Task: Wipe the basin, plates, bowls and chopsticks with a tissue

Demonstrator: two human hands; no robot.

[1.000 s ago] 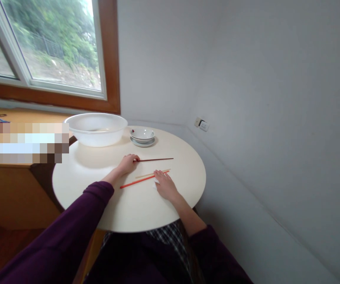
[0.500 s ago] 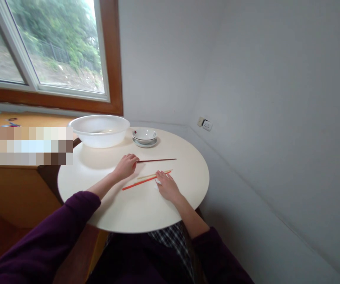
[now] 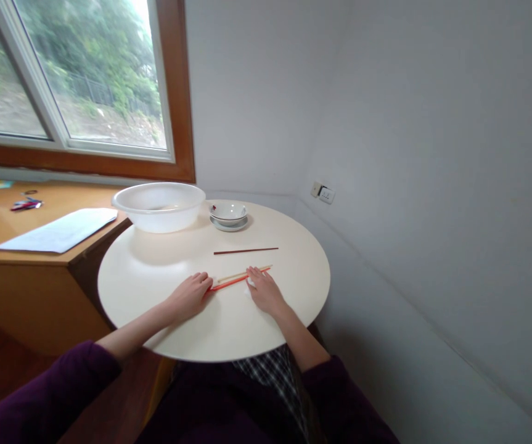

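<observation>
An orange chopstick (image 3: 229, 283) lies slanted on the round white table (image 3: 229, 333). My left hand (image 3: 192, 294) is closed around its left end, fingers bent down and partly hiding it. My right hand (image 3: 264, 291) rests over the right part of the chopsticks, its fingers holding a small crumpled white piece (image 3: 250, 282), tissue or cloth, mostly covered. Alongside the orange one is a pale wooden chopstick (image 3: 233, 275), its tip showing beyond my right fingers. Farther back lies a single dark red-brown chopstick (image 3: 246, 251), apart from both hands.
A large translucent white basin (image 3: 159, 219) stands at the table's back left. Beside it, a white bowl (image 3: 229, 213) sits on stacked dishes. On the wooden desk (image 3: 76, 253) to the left are white paper (image 3: 62, 229) and small items. Walls border the right side.
My left hand has let go of the dark red-brown chopstick, which stays on the table, and moved toward me onto the orange chopstick's left end. My right hand has barely moved.
</observation>
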